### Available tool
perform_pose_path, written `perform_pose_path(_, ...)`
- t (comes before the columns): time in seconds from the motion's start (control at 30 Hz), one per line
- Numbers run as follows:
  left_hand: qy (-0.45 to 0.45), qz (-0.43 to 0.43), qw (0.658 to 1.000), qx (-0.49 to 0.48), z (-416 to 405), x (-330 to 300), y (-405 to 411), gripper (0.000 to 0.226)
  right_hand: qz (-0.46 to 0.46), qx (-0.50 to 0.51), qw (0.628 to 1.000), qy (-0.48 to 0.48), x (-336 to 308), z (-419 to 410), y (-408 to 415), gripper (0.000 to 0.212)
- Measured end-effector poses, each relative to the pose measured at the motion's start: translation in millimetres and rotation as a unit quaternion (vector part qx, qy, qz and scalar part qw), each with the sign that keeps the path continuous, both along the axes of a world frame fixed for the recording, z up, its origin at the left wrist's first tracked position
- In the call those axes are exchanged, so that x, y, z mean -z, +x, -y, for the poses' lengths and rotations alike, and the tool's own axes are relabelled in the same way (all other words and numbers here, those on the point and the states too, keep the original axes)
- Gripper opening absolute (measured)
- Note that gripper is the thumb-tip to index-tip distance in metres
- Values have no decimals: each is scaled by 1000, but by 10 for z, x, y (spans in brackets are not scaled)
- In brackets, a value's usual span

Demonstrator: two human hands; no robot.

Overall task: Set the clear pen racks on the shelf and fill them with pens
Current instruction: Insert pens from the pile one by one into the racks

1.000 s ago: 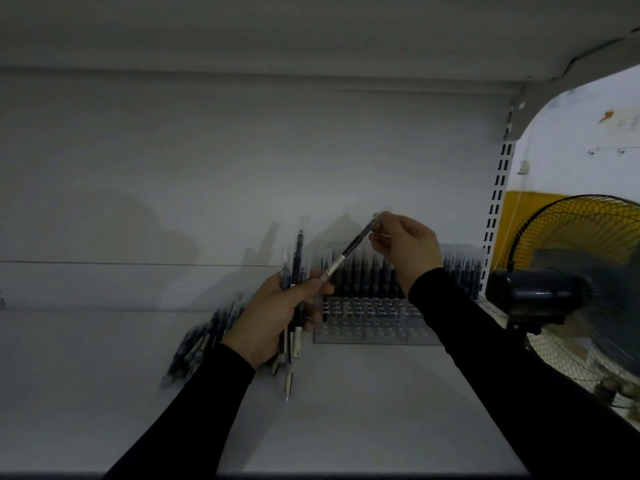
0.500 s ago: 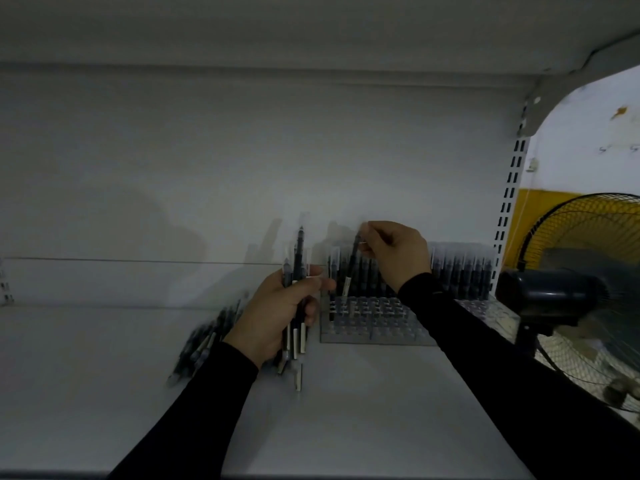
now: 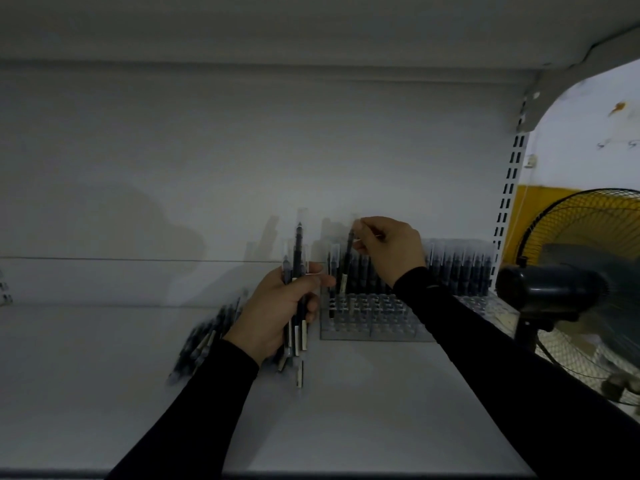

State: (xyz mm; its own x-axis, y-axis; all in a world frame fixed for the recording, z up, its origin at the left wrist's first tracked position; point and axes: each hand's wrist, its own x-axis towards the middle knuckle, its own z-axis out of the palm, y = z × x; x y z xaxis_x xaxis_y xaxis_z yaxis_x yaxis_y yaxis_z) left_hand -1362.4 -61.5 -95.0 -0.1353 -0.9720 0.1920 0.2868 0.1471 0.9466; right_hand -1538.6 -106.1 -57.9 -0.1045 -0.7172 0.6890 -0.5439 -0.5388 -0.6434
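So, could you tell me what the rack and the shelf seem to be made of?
The rack looks like clear, glossy plastic: the sockets and shelf show through it. The shelf looks like white painted metal, matte and smooth, though the dim light leaves that open.

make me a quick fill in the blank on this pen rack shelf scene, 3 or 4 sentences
1. The left hand grips a ____ of pens.
2. The right hand pinches a single pen by its ____ end, above the clear rack.
3. The loose pile of pens lies on the shelf to the ____ of the left hand.
4. Past the shelf's right end stands a ____ with a yellow grille.

Missing words: bundle; top; left; fan
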Motion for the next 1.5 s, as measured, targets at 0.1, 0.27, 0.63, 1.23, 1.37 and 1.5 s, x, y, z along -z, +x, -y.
perform_pose_path(0.1,-7,-1,1000,-7,-17,-4,-11,11,-32,12,999,-3,6,-19,-2,25)
perform_pose_path(0.27,-14,1,1000,-12,-41,-18,-16,10,-37,4,999,16,21,-2,-6,25)
perform_pose_path(0.63,-11,6,1000,-8,-21,-2,-22,9,-84,2,995,48,181,-35,35,29)
perform_pose_path(1.23,-17,49,998,33,-26,21,-28,14,-16,-26,997,68,251,-226,-61,25)
perform_pose_path(1.37,-33,81,995,52,-32,21,-83,28,25,-117,985,124,164,-346,-8,19)
perform_pose_path(1.5,-64,131,987,68,-47,26,-115,17,36,-188,965,180,121,-390,48,26)
